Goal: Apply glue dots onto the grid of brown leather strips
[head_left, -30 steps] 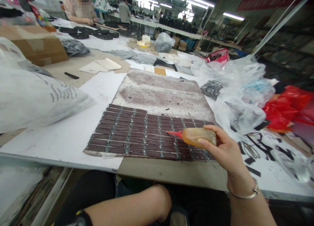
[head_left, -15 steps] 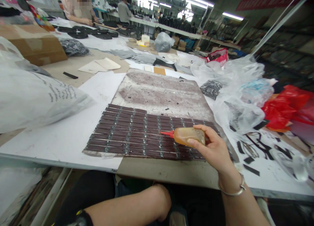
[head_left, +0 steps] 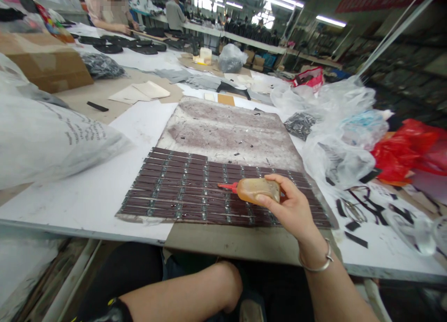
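My right hand (head_left: 292,209) is closed round an amber squeeze bottle (head_left: 258,190), thumb on the near side. The bottle lies nearly level, its red nozzle (head_left: 229,187) pointing left at the dark brown strips (head_left: 188,182). Whether the tip touches them I cannot tell. These strips lie in close rows on the near half of a stained board (head_left: 226,126), with small dark-green pieces crossing them in columns. A bare limb, seemingly my left arm (head_left: 185,289), lies low across my lap below the table edge; no fingers show.
A white bag (head_left: 59,140) and a cardboard box (head_left: 45,63) stand left. Clear plastic bags (head_left: 328,103), a red bag (head_left: 408,149) and loose black strips (head_left: 356,239) lie right. Further back are a tub (head_left: 204,56), dark pieces (head_left: 139,44) and a person (head_left: 108,14) at the table.
My right hand has moved slightly left with the bottle, and the nozzle now points at strips further left. The limb across my lap stays almost where it was.
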Demonstrator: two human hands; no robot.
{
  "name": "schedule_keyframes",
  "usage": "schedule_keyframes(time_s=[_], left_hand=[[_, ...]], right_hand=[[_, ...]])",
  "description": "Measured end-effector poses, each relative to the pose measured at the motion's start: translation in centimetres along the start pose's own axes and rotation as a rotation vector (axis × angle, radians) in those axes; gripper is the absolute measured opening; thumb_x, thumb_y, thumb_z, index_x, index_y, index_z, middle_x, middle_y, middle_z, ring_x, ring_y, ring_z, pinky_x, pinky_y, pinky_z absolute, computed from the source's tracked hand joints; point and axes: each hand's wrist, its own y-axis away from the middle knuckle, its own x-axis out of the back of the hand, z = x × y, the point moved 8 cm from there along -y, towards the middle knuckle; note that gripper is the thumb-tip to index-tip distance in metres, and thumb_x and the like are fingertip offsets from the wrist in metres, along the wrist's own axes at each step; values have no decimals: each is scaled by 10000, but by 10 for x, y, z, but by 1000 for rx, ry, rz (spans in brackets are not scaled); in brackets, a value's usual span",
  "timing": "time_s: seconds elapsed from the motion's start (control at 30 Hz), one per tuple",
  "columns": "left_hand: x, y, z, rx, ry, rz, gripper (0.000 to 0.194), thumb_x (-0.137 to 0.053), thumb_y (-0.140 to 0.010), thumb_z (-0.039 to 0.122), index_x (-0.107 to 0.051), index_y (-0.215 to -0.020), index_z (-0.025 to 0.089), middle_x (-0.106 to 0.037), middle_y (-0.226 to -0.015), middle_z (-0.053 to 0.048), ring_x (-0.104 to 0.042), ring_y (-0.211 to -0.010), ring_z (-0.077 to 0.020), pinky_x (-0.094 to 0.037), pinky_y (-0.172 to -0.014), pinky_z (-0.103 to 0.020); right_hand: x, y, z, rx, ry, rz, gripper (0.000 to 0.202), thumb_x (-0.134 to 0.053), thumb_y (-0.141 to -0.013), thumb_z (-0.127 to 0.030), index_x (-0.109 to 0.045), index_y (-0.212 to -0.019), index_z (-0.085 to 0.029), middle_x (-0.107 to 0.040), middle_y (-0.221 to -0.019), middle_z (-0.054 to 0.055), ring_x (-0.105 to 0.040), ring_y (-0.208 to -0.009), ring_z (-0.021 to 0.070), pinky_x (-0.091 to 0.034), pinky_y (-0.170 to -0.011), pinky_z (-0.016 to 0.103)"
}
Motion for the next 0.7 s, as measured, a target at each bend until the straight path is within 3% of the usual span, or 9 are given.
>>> schedule_keyframes(time_s=[0.1, 0.17, 0.37, 0.53, 0.7], left_hand=[[-6, 3, 0, 5, -84, -135, 361, -704, -565, 309, -749, -873, 124, -726, -767, -150, -647, -628, -286, -501, -556, -372], [-1, 5, 0, 12, -91, -129, 377, -697, -571, 311, -746, -899, 132, -728, -785, -147, -645, -629, -281, -496, -556, -369], [-4, 1, 0, 0, -101, -121, 342, -717, -529, 315, -753, -821, 143, -723, -716, -125, -628, -569, -260, -470, -498, -344], [-7, -7, -4, 27, -58, -57, 157, -753, -434, 297, -696, -544, 200, -682, -557, -78, -565, -431, -213, -437, -449, -317], [-14, -9, -6, 32, -80, -120, 162, -740, -473, 301, -711, -591, 193, -688, -575, -83, -572, -446, -212, -443, -461, -311]], right_hand=[[2, 1, -3, 8, 25, 6, 459, -714, -717, -445, -583, -1115, -256, -628, -1055, 42, -599, -919, 210, -485, -839, 366], [6, 1, -2, 7, 38, 16, 451, -710, -719, -446, -585, -1109, -257, -629, -1055, 42, -601, -911, 211, -486, -832, 369], [22, 3, 12, -43, 81, 20, 464, -694, -719, -467, -587, -1116, -253, -647, -1026, 48, -614, -897, 220, -500, -799, 371], [36, 3, 19, -71, 118, 28, 483, -691, -708, -487, -596, -1117, -248, -650, -1029, 54, -620, -885, 225, -509, -773, 372], [46, 5, 23, -106, 136, 48, 484, -705, -693, -486, -610, -1102, -245, -660, -980, 46, -623, -858, 222, -507, -773, 371]])
